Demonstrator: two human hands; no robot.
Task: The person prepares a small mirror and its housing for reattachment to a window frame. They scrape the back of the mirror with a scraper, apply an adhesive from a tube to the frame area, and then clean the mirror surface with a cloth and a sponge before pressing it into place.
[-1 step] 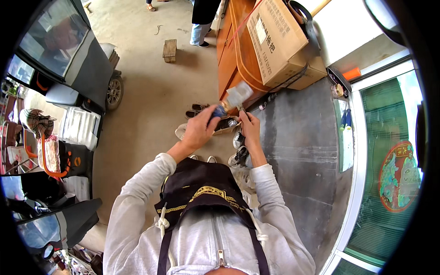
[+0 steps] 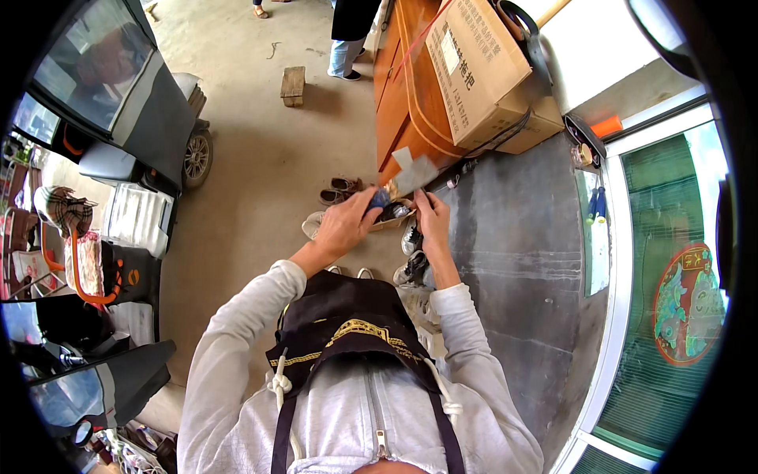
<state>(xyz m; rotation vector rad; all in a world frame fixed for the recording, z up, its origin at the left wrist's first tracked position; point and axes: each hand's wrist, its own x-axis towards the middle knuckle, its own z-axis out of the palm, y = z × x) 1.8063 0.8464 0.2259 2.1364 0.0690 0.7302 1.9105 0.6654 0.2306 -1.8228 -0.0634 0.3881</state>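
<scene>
My left hand (image 2: pixel 344 224) is closed around a blue-handled tool (image 2: pixel 380 197), whose yellowish neck leads to a flat, pale grey end (image 2: pixel 415 175). Its exact kind is blurred. A second pale flat piece rises beside that end; whether it belongs to the same tool I cannot tell. Close on the right, my right hand (image 2: pixel 433 227) pinches with thumb and forefinger at the edge of the flat end. What sits between those fingers is hidden. Below both hands a small open box (image 2: pixel 387 224) with dark and silvery things inside stands on the floor.
Shoes (image 2: pixel 410 268) lie around my feet, more (image 2: pixel 341 189) farther off. An orange-brown wooden cabinet (image 2: pixel 395 95) and a cardboard box (image 2: pixel 482 71) stand ahead right. A dark vehicle (image 2: pixel 150 118) is at left, a wooden block (image 2: pixel 293 85) and another person's legs (image 2: pixel 344 57) beyond, a glass door (image 2: pixel 655 197) at right.
The flat pale end has tilted and swung slightly downward, and a second pale piece now shows above it. My left hand has shifted a little; my right stays nearly in place.
</scene>
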